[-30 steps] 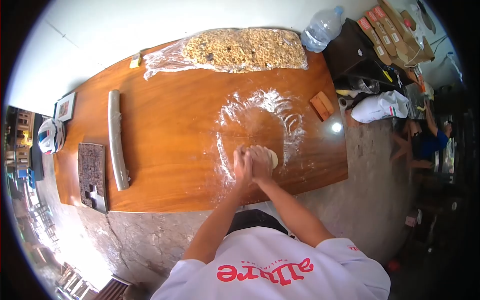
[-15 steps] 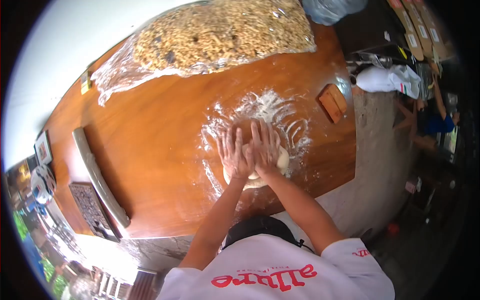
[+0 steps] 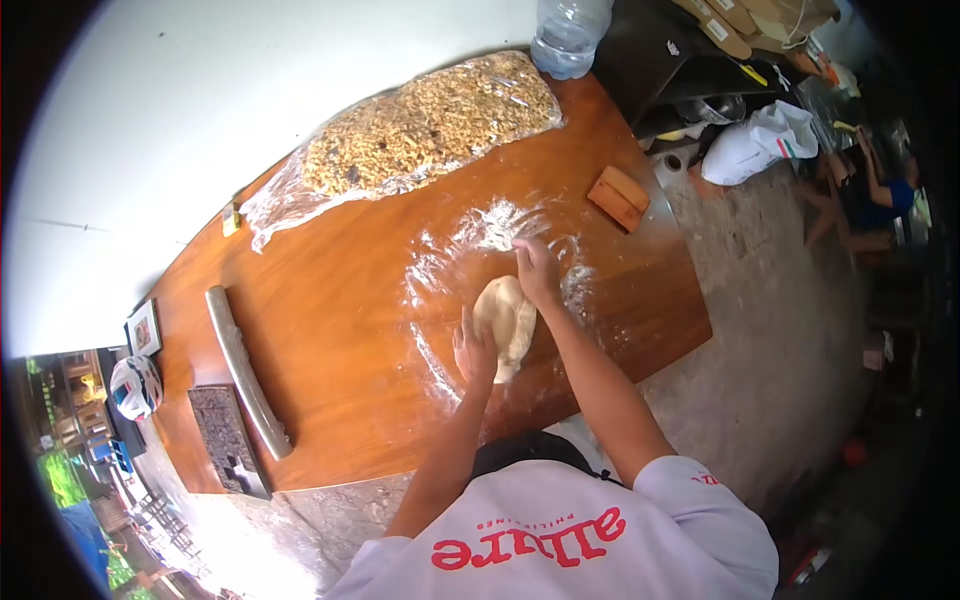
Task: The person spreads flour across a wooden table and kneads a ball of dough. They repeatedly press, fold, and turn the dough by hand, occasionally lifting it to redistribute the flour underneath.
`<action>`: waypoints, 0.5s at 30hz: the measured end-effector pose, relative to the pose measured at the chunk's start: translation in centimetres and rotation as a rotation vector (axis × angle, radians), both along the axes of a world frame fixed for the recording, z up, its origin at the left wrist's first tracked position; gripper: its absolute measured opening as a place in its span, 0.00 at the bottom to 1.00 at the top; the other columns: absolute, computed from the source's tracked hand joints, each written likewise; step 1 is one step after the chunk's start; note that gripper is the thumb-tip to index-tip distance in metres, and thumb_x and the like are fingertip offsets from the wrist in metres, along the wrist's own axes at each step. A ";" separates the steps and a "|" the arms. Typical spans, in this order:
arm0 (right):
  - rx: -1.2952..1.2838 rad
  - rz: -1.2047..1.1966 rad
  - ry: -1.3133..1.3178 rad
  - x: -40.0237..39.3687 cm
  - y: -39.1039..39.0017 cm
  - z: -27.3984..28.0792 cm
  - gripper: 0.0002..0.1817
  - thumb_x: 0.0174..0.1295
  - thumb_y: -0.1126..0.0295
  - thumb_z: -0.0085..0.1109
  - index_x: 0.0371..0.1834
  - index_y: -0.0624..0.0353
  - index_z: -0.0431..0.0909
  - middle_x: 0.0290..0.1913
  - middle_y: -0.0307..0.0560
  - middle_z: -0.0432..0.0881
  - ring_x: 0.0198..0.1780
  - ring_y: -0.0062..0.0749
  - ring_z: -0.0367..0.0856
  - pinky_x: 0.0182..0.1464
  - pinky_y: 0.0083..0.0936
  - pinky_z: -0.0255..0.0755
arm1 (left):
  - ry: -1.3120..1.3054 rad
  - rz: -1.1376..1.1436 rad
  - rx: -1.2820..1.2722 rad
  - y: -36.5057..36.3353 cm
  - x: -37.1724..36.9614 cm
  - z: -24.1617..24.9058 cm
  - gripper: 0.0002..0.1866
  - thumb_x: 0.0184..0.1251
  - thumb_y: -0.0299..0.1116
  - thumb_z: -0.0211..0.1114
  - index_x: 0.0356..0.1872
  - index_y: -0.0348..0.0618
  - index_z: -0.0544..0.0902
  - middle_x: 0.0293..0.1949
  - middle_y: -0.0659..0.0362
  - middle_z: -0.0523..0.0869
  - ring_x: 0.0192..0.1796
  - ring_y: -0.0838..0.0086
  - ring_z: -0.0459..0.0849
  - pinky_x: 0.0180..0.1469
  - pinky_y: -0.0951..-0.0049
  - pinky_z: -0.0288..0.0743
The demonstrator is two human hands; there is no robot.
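A pale lump of dough [image 3: 505,318] lies on the brown wooden table, longer than it is wide, with a fold along its right part. My left hand [image 3: 475,352] rests against the dough's left edge, its fingers stretched out. My right hand [image 3: 538,272] is at the dough's upper right, beside the scattered white flour [image 3: 497,228]. Its fingers are curled together, and whatever they may hold is hidden.
A plastic bag of brown crumbly pieces [image 3: 430,125] lies along the table's far side, near a clear water jug [image 3: 570,40]. A wooden block [image 3: 619,198] is at the right. A long wrapped roll [image 3: 245,375] and a dark textured board [image 3: 228,440] lie left.
Both hands were pressing flat on the dough side by side. Now they are apart, the right one moved up toward the flour and curled. The dough looks longer, and the view has shifted.
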State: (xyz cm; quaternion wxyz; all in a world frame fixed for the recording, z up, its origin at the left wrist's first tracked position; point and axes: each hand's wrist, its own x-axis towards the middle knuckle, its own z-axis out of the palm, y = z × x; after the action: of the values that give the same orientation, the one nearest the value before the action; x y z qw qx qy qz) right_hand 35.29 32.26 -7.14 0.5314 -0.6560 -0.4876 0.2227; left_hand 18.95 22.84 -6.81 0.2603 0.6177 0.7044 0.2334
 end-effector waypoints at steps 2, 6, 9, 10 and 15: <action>0.002 0.168 -0.171 -0.1 -3.2 -1.9 0.11 0.66 0.74 0.54 0.46 0.61 0.84 0.47 0.56 0.87 0.51 0.52 0.84 0.55 0.40 0.77 | -0.084 0.029 -0.074 -2.4 -1.0 -1.9 0.27 0.73 0.46 0.58 0.67 0.40 0.75 0.57 0.40 0.81 0.59 0.46 0.79 0.62 0.53 0.73; -0.131 0.241 -0.249 -5.6 -10.9 0.9 0.12 0.64 0.75 0.55 0.48 0.62 0.85 0.48 0.56 0.87 0.52 0.52 0.84 0.58 0.42 0.77 | -0.340 -0.109 -0.320 -1.9 -5.2 -2.3 0.24 0.69 0.41 0.61 0.62 0.38 0.79 0.58 0.40 0.81 0.58 0.49 0.80 0.63 0.57 0.73; 0.072 0.264 -0.551 -8.4 -16.2 2.7 0.15 0.60 0.73 0.58 0.49 0.62 0.85 0.49 0.57 0.86 0.52 0.52 0.84 0.60 0.44 0.76 | -0.535 -0.042 -0.050 -1.0 -5.0 -1.6 0.21 0.71 0.40 0.59 0.59 0.40 0.82 0.53 0.42 0.85 0.59 0.50 0.81 0.62 0.58 0.73; 0.118 0.307 -0.640 -9.1 -18.0 2.9 0.14 0.59 0.72 0.59 0.47 0.60 0.85 0.47 0.57 0.87 0.50 0.51 0.85 0.59 0.46 0.76 | -0.620 -0.020 0.087 -0.6 -4.9 -1.5 0.20 0.72 0.40 0.58 0.58 0.41 0.83 0.50 0.43 0.86 0.59 0.50 0.82 0.62 0.59 0.74; -0.418 0.571 -0.633 -8.4 -15.4 5.1 0.10 0.57 0.67 0.62 0.40 0.56 0.86 0.37 0.55 0.87 0.44 0.51 0.86 0.52 0.50 0.75 | -0.357 -0.271 -0.043 0.3 -5.1 -1.0 0.22 0.78 0.47 0.52 0.57 0.41 0.82 0.45 0.43 0.88 0.54 0.47 0.85 0.57 0.58 0.76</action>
State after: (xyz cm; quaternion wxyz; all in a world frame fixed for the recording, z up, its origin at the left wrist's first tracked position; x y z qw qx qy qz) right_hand 26.88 16.86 -2.07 0.1307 -0.6241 -0.7311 0.2427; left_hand 13.85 23.12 -7.83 0.4232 0.6499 0.5625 0.2867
